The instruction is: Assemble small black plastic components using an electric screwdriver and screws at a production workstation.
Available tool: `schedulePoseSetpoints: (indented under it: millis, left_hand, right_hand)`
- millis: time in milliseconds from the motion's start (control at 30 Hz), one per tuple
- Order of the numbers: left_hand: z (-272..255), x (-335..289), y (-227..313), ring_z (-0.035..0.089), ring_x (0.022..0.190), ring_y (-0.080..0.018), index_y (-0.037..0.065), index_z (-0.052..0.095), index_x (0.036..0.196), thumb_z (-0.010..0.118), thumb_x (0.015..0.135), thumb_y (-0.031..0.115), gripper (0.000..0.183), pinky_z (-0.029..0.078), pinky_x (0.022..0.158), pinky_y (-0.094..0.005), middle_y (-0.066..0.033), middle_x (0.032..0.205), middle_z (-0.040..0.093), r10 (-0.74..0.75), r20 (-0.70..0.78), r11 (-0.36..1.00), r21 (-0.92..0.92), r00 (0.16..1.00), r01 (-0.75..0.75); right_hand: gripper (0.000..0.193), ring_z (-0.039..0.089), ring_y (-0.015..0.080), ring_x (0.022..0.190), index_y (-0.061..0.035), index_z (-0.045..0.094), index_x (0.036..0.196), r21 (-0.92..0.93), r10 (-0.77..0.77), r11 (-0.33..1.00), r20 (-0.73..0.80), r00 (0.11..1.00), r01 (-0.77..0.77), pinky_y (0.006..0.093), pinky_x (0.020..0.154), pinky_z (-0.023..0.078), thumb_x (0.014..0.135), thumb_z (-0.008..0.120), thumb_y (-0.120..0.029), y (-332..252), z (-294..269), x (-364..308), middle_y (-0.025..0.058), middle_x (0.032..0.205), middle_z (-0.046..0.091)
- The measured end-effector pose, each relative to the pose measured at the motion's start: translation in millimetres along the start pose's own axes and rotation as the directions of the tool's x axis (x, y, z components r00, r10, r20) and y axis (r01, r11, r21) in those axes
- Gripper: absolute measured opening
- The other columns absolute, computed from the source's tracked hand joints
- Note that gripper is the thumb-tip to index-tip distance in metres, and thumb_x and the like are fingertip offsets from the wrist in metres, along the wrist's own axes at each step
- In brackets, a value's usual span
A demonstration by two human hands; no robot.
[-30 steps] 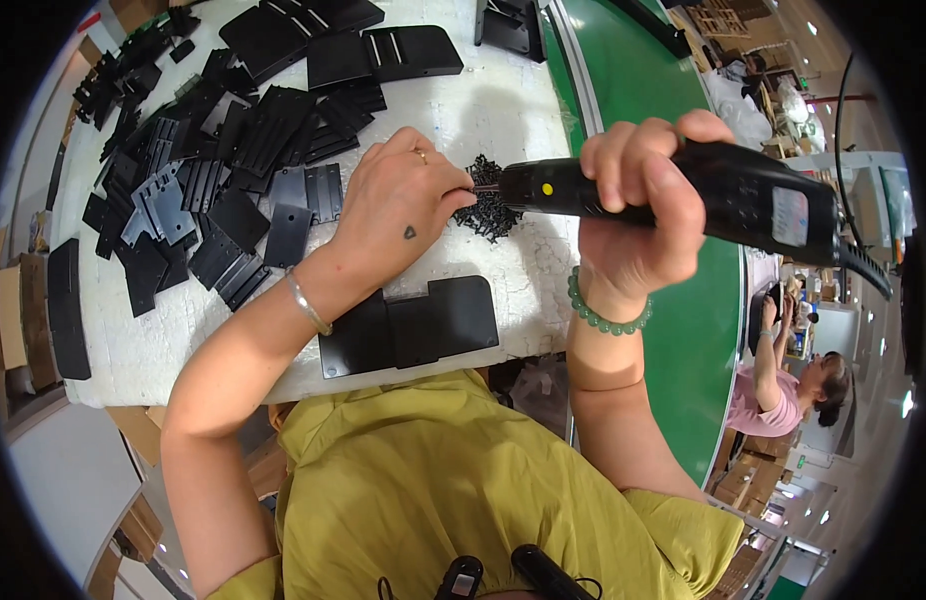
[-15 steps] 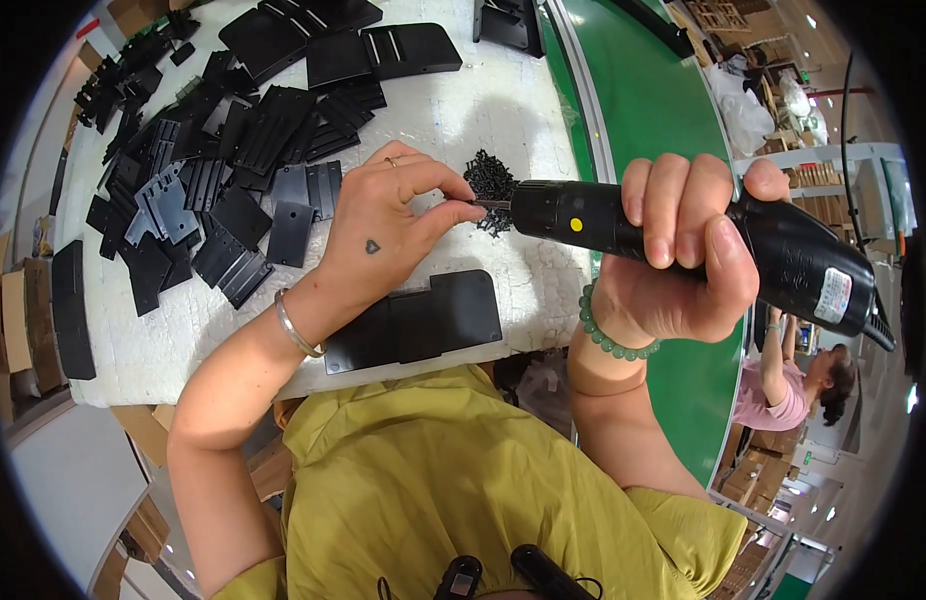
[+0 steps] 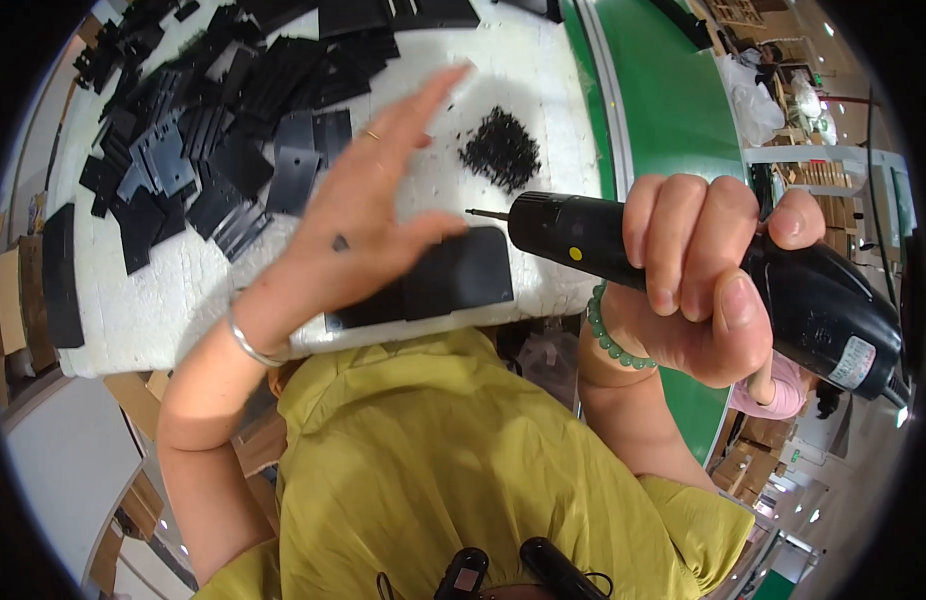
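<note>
My right hand (image 3: 698,275) grips a black electric screwdriver (image 3: 573,232), its thin bit pointing left with a small dark piece at the tip. Slightly blurred, my left hand (image 3: 358,225) is open, thumb and fingers spread, with nothing seen in it. It hovers over a flat black plate (image 3: 458,275) at the table's near edge and hides part of it. Beyond the bit lies a pile of small black screws (image 3: 500,150).
Many black plates and brackets (image 3: 223,130) heap across the left of the white table surface (image 3: 153,310). One long black piece (image 3: 63,275) lies at its left edge. To the right runs a green surface (image 3: 673,110). Farther right, a person in pink (image 3: 778,390) is partly hidden.
My left hand has let go of the screwdriver's tip, opened, and moved a little left. The screwdriver has tilted slightly and shifted down in the view. The table appears higher in the picture.
</note>
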State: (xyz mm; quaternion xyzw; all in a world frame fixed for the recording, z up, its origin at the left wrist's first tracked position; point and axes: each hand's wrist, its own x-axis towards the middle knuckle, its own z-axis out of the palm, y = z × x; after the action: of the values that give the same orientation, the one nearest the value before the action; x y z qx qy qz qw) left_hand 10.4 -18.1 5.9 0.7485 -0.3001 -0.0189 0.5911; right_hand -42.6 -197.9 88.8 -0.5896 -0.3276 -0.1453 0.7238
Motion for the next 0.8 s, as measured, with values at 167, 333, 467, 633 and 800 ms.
schedulePoseSetpoints:
  millis: [167,333,467,633,800]
  left_hand:
    - [-22.2,-26.1,-7.6,0.052,0.087,-0.0236,0.012,0.045,0.128,0.067,0.078,0.016,0.054,0.044,0.077,-0.0313,-0.0098,0.099,0.055,-0.050,0.151,0.932,0.362,0.987,-0.008]
    - [-12.0,-44.9,-0.6,0.051,0.078,-0.0300,0.006,0.052,0.112,0.069,0.076,0.028,0.046,0.043,0.069,-0.0381,-0.0118,0.081,0.050,-0.084,0.179,0.894,0.449,0.980,-0.006]
    - [-8.5,-53.7,-12.6,0.052,0.079,-0.0302,0.005,0.054,0.099,0.069,0.075,0.032,0.040,0.043,0.067,-0.0393,-0.0109,0.079,0.051,-0.087,0.233,0.903,0.429,0.969,-0.022]
    - [-6.1,-52.7,-14.5,0.054,0.081,-0.0300,0.006,0.056,0.099,0.071,0.073,0.028,0.038,0.043,0.068,-0.0369,-0.0099,0.084,0.057,-0.084,0.206,0.925,0.381,0.975,0.000]
    - [-5.3,-55.7,-16.3,0.055,0.080,-0.0301,0.007,0.056,0.096,0.072,0.072,0.027,0.035,0.043,0.071,-0.0376,-0.0092,0.084,0.057,-0.138,0.197,0.929,0.365,0.971,0.058]
  right_hand:
    - [0.034,0.046,0.0063,0.049,-0.0160,0.042,0.107,-0.021,0.165,0.986,-0.026,0.986,-0.166,0.0212,0.050,0.038,0.077,0.056,-0.009,-8.1,21.2,-21.9,-0.0064,0.061,0.047]
    - [0.035,0.047,0.0073,0.045,-0.0183,0.041,0.104,-0.008,0.258,0.966,0.027,0.966,-0.258,0.0214,0.045,0.040,0.078,0.061,-0.008,-3.8,30.3,-30.5,-0.0062,0.059,0.048]
    - [0.036,0.047,0.0089,0.045,-0.0174,0.040,0.105,-0.010,0.301,0.954,0.045,0.953,-0.301,0.0228,0.045,0.040,0.077,0.060,-0.007,-3.0,35.4,-33.6,-0.0051,0.059,0.048]
    - [0.033,0.047,0.0097,0.045,-0.0164,0.039,0.099,-0.014,0.333,0.943,0.030,0.942,-0.333,0.0236,0.045,0.040,0.076,0.061,-0.006,0.6,42.3,-31.4,-0.0041,0.059,0.048]
    - [0.031,0.046,0.0108,0.045,-0.0152,0.034,0.085,-0.067,0.340,0.940,0.149,0.929,-0.333,0.0248,0.045,0.038,0.075,0.063,-0.007,0.3,46.6,-22.8,-0.0022,0.057,0.047]
